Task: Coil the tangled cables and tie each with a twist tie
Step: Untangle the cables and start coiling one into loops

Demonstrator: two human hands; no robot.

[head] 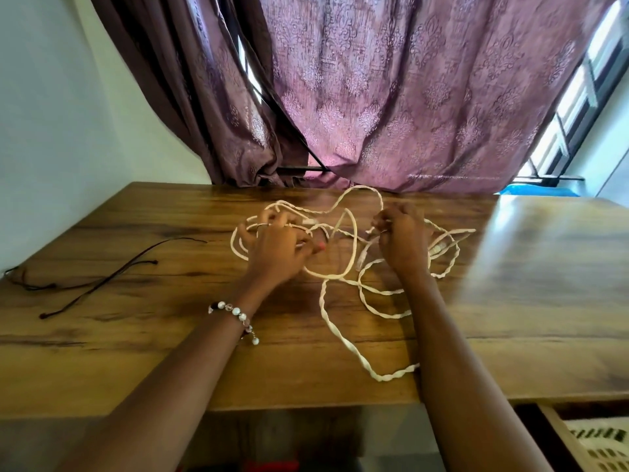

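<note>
Cream twisted cable (pixel 340 338) sprawls across the wooden table (pixel 136 352); the left hand (pixel 277 252) grips loops, the right hand (pixel 403 243) pinches a strand. Pulling apart now could cinch the tangle. Dark ties (pixel 98 281) lie well left.

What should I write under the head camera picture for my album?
Two hands, left hand and right hand, untangling a white cable on a wooden table.
</note>
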